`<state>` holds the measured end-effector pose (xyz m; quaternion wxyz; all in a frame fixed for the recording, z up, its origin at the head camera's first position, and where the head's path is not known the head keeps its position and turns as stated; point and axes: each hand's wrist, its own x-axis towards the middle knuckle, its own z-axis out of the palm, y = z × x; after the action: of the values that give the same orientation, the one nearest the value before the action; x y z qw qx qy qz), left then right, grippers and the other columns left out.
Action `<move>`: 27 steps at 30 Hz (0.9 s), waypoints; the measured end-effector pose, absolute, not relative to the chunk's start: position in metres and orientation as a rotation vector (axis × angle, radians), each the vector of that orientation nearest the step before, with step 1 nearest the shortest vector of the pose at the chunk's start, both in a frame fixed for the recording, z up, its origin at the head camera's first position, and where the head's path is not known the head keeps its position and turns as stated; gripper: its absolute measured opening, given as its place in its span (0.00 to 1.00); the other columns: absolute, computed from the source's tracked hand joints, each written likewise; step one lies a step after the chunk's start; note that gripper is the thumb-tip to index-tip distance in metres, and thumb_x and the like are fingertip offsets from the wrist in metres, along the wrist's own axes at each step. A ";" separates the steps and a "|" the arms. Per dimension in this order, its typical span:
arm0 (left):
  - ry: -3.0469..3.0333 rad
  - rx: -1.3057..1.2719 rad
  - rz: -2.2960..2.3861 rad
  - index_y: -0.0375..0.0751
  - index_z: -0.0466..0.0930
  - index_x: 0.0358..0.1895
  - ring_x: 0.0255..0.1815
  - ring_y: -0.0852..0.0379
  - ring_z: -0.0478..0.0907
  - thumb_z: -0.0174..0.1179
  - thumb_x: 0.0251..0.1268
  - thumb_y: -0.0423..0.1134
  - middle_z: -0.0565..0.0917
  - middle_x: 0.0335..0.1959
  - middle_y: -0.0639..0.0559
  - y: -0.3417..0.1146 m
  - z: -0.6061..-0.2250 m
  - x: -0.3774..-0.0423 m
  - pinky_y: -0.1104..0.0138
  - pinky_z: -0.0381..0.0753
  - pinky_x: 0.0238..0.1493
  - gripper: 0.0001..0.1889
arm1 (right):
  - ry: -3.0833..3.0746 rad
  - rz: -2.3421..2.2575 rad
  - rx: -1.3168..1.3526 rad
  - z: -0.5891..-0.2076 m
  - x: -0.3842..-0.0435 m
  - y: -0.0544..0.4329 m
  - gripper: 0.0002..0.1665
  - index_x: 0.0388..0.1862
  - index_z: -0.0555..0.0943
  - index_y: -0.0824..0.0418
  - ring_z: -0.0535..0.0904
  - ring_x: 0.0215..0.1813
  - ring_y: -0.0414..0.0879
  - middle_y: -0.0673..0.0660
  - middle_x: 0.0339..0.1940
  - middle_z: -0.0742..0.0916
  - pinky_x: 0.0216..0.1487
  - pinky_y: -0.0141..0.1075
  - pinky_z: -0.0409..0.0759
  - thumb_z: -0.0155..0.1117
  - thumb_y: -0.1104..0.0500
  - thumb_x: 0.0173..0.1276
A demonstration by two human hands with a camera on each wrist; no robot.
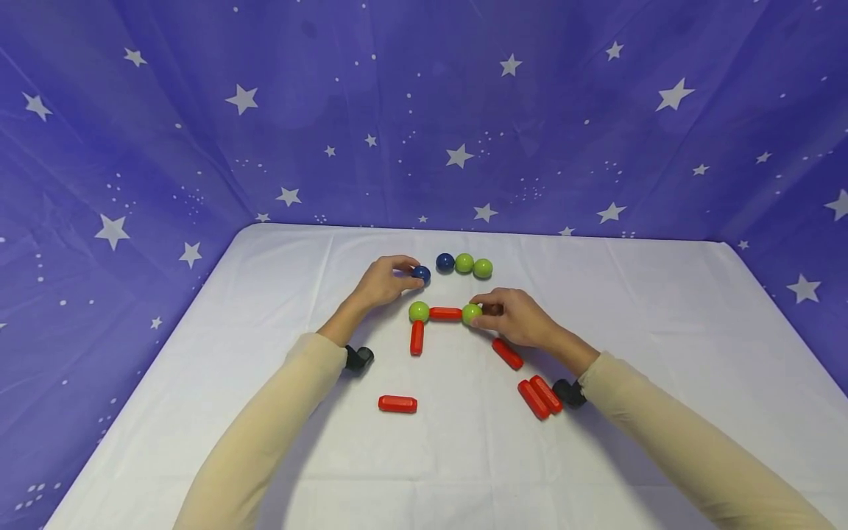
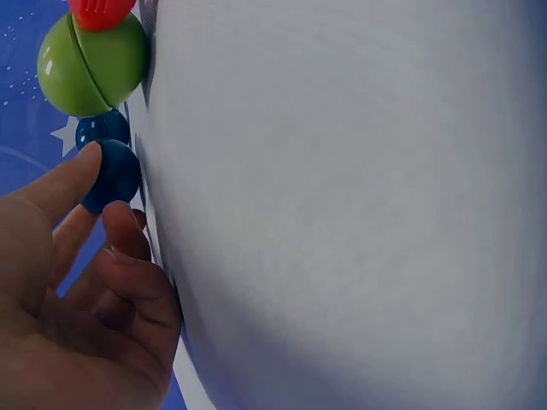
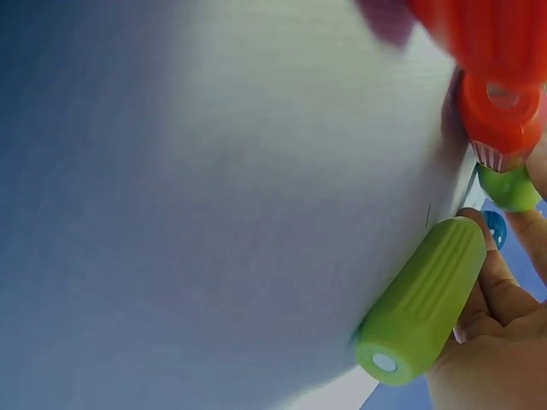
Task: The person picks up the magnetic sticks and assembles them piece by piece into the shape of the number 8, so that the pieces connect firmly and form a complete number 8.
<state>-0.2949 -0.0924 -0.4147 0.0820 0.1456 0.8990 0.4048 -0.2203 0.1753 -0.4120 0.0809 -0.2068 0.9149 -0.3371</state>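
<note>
Between thumb and fingers, my left hand (image 1: 387,281) pinches a dark blue ball (image 1: 421,275). My right hand (image 1: 517,315) holds a green ball (image 1: 472,315) between thumb and fingertips. That ball sits at the right end of a red rod (image 1: 445,313), with another green ball (image 1: 419,312) at its left end. A second red rod (image 1: 417,338) runs from the left ball towards me, making a corner. In the left wrist view, thumb and fingertips meet the blue ball (image 2: 113,175) close to the cloth.
Another blue ball (image 1: 445,263) and two green balls (image 1: 473,266) stand in a row behind. Loose red rods lie at front left (image 1: 397,404), by the right hand (image 1: 506,354) and as a pair (image 1: 539,397). A green rod (image 3: 423,299) lies beside the right hand.
</note>
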 end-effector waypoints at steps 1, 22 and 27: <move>2.682 0.427 1.215 0.40 0.80 0.60 0.43 0.47 0.81 0.67 0.63 0.42 0.83 0.54 0.42 -0.092 -0.414 -0.295 0.59 0.78 0.47 0.22 | 2.735 -1.008 -0.621 -0.412 -0.220 0.176 0.24 0.58 0.82 0.63 0.74 0.38 0.47 0.52 0.36 0.83 0.39 0.39 0.75 0.71 0.57 0.65; 2.646 0.397 1.270 0.40 0.80 0.58 0.26 0.55 0.79 0.68 0.63 0.41 0.83 0.50 0.42 -0.091 -0.415 -0.293 0.67 0.77 0.30 0.21 | 2.746 -1.017 -0.628 -0.413 -0.220 0.176 0.24 0.58 0.82 0.63 0.73 0.36 0.47 0.52 0.33 0.81 0.36 0.38 0.73 0.72 0.57 0.64; 2.644 0.413 1.279 0.40 0.79 0.58 0.26 0.55 0.79 0.68 0.64 0.40 0.83 0.50 0.42 -0.091 -0.416 -0.293 0.67 0.77 0.30 0.21 | 2.744 -1.024 -0.626 -0.413 -0.219 0.175 0.23 0.58 0.82 0.63 0.73 0.36 0.47 0.52 0.33 0.81 0.37 0.38 0.73 0.71 0.58 0.64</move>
<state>-0.2929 -0.0911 -0.4162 0.0878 0.1387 0.8880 0.4296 -0.2194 0.1750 -0.4130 0.0730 -0.2085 0.9137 -0.3410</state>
